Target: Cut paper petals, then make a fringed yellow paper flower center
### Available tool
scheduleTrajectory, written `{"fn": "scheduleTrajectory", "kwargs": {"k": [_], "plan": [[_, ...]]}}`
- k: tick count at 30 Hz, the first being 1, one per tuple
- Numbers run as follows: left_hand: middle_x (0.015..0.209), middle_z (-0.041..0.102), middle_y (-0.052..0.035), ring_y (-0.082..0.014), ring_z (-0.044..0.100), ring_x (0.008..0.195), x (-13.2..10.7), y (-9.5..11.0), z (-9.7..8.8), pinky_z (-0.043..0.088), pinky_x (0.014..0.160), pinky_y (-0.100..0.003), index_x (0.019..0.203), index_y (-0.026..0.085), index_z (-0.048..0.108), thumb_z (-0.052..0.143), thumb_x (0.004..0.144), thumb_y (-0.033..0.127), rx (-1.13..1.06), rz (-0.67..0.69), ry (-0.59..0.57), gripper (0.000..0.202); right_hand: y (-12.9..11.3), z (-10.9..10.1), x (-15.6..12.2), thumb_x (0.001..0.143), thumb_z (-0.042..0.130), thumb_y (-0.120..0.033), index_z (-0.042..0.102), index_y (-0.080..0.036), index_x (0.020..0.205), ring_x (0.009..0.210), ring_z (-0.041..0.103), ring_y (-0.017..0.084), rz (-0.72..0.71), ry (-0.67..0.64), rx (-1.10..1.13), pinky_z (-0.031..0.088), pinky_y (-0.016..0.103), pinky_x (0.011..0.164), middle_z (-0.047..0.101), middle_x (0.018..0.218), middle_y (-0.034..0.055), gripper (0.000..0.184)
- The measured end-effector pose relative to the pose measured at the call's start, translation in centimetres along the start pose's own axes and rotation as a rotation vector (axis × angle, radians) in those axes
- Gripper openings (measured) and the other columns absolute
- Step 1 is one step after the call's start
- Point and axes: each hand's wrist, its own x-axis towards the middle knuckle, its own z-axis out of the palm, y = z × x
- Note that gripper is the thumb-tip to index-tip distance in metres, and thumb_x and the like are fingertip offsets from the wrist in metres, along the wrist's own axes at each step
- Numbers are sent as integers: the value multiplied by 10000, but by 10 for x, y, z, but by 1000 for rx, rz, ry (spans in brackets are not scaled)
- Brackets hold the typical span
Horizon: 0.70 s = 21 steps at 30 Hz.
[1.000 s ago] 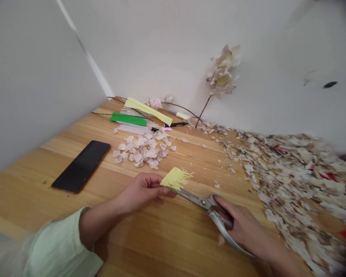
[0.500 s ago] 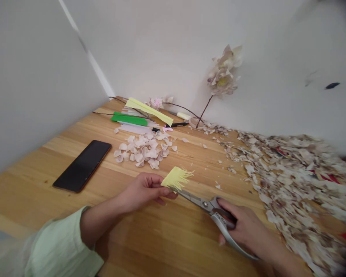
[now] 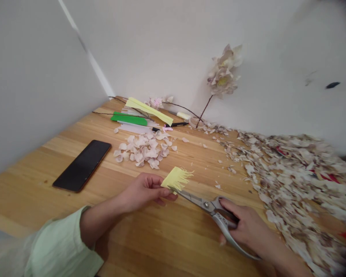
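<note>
My left hand (image 3: 145,192) pinches the plain edge of a small yellow piece of crepe paper (image 3: 173,179), whose right side is cut into thin fringe strands. My right hand (image 3: 245,227) is wrapped round the handles of grey metal scissors (image 3: 207,204). Their blades point left, with the tips at the lower edge of the yellow paper, close to my left fingertips. How far apart the blade tips are cannot be made out. Just beyond the paper lies a small heap of pale petals (image 3: 142,150).
A black phone (image 3: 82,165) lies at left. Behind the petals are a folded yellow paper strip (image 3: 150,110), green paper (image 3: 128,118), and a black pen (image 3: 177,124). A stemmed paper flower (image 3: 223,73) leans on the wall. Many dry petals (image 3: 288,184) cover the right side.
My right hand and the scissor handles have shifted very slightly to the right. My left hand and the yellow paper stay in place.
</note>
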Motion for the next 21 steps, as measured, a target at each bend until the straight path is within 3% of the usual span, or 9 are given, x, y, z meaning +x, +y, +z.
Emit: {"fn": "scheduleTrajectory", "kwargs": {"k": [8, 21], "plan": [[800, 758, -49, -198, 693, 791, -1, 1, 0, 526, 652, -266, 776, 168, 719, 760, 646, 363, -1, 12, -6, 238, 1, -2, -2, 574, 673, -226, 478, -243, 663, 506, 368, 112, -3, -13, 30, 305, 202, 474, 459, 527, -97, 215], [793, 760, -38, -190, 693, 785, -2, 0, -1, 526, 644, -257, 756, 175, 726, 753, 657, 346, 14, 22, -9, 200, -1, -2, 0, 573, 673, -275, 486, -244, 660, 498, 379, 114, -4, -15, 28, 297, 200, 472, 456, 514, -93, 208]]}}
